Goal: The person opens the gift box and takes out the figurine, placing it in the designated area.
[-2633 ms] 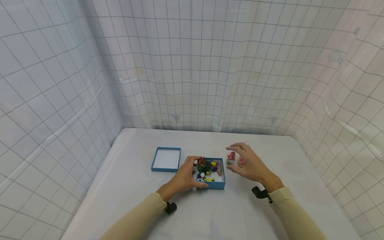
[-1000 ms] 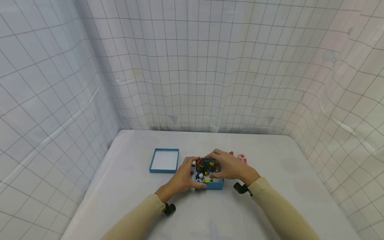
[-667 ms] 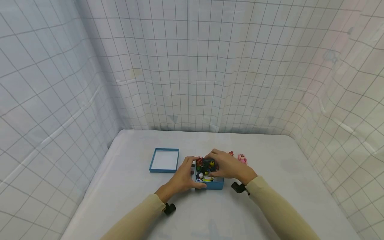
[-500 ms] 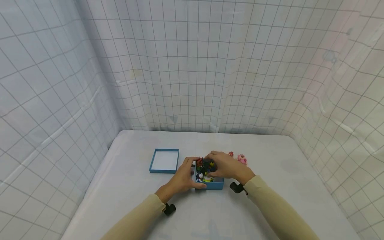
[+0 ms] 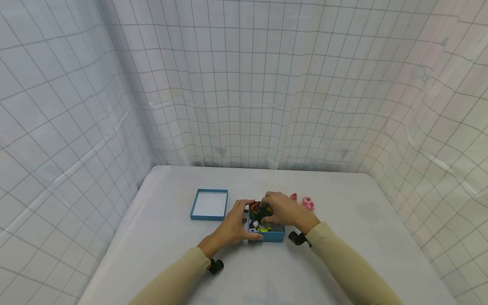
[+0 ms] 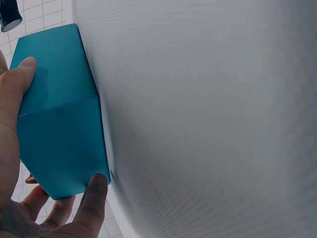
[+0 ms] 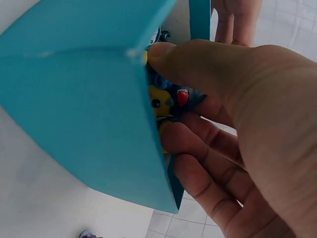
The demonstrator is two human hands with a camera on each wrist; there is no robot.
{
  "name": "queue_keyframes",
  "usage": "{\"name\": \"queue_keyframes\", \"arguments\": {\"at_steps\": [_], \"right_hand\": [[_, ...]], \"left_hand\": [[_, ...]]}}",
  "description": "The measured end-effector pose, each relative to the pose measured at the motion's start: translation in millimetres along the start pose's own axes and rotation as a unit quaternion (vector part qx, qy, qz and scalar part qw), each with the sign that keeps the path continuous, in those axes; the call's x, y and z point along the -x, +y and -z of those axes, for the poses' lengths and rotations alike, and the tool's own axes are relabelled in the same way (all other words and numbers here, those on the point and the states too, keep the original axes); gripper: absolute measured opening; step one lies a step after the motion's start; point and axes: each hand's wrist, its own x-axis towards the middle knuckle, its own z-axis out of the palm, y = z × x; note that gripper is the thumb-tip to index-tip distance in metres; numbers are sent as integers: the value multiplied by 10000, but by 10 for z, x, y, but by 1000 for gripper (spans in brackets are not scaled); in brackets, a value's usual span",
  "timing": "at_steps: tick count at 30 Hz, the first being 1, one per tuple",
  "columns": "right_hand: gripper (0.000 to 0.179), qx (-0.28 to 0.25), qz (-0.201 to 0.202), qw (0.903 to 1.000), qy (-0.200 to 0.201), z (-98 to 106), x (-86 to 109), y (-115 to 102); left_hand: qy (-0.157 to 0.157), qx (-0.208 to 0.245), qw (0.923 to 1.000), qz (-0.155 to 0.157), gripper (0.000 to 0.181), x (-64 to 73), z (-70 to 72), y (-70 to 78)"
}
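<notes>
A blue box [image 5: 272,237] of small toy figurines stands before me on the white table. My left hand [image 5: 232,224] grips its left side; in the left wrist view the thumb lies on one wall and the fingers on others. My right hand [image 5: 287,211] reaches in over the right side. Its thumb and fingers close round a dark toy figurine [image 7: 182,96] with a red spot, partly hidden by them. A yellow figurine [image 7: 159,101] shows beside it. In the head view, a white-headed figurine [image 5: 256,223] and a reddish one [image 5: 254,206] lie on the box's left side.
The box's shallow lid [image 5: 209,204], blue-rimmed and white inside, lies to the left of the box. Behind the right hand stand a pink figurine [image 5: 308,203] and a red-topped one [image 5: 293,197]. Gridded white curtains [image 5: 236,84] enclose the table's back and sides.
My right hand has come from beside the pink figurines into the box, then edged left, its fingers closing round the dark figurine. The left hand keeps its grip on the box.
</notes>
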Motion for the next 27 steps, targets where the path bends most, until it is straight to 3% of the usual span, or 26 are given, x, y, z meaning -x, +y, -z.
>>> {"name": "queue_keyframes", "arguments": {"at_steps": [27], "right_hand": [[44, -22, -62, 9998, 162, -17, 75, -14]], "left_hand": [[2, 191, 9998, -26, 116, -3, -9, -27]]}}
